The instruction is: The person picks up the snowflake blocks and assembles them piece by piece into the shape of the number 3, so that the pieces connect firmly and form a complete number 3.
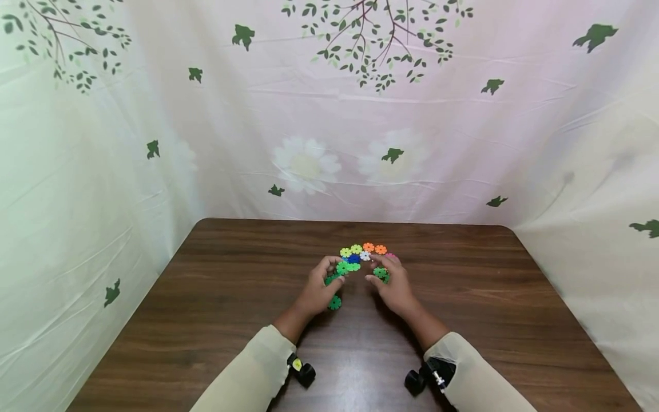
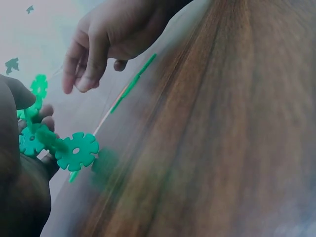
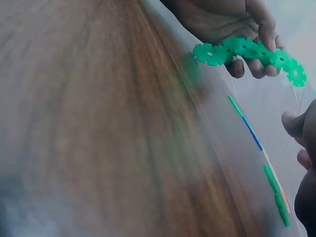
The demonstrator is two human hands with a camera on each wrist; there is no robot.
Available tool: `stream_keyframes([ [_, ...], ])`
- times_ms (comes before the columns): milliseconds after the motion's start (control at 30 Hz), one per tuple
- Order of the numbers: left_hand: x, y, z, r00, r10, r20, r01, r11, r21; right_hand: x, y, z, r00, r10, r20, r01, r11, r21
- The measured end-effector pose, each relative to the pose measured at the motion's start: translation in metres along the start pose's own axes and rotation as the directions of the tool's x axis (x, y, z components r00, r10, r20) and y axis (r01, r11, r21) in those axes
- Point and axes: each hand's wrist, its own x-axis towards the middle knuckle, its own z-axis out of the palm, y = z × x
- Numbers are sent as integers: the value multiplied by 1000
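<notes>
My left hand (image 1: pixel 320 288) grips a chain of green flower-shaped interlocking discs (image 2: pixel 79 151), thumb on one side and fingers on the other. The chain hangs above the table, and one end disc sticks out below the hand. To the right, my right hand (image 1: pixel 395 288) hovers with thumb and fingers apart and nothing visible between them. Green discs (image 1: pixel 381 273) lie on the table by its thumb. Beyond the hands lie more loose discs: yellow (image 1: pixel 351 250), orange (image 1: pixel 374 248), blue (image 1: pixel 353 259) and white (image 1: pixel 365 256). A pink disc (image 1: pixel 391 256) is partly hidden behind the right fingers.
The brown wooden table (image 1: pixel 247 257) has rounded far corners. A pale cloth backdrop (image 1: pixel 231 171) with printed leaves, birds and flowers surrounds it at the back and sides. A small black camera sits on each wrist.
</notes>
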Motion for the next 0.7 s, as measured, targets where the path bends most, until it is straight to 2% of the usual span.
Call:
stream_keyframes([
  [133,0,-1,0,999,-29,26,29,1000,1,1,4,-1,997,77,-5,-77,995,-59],
  [300,0,-3,0,999,-38,29,38,999,21,2,7,-4,984,176,13,-173,977,-128],
  [500,0,-2,0,999,-39,-13,39,999,18,4,7,-7,968,249,28,-239,951,-198],
  [700,1,-2,0,999,-40,-24,38,997,-71,6,9,-9,950,307,61,-279,918,-281],
])
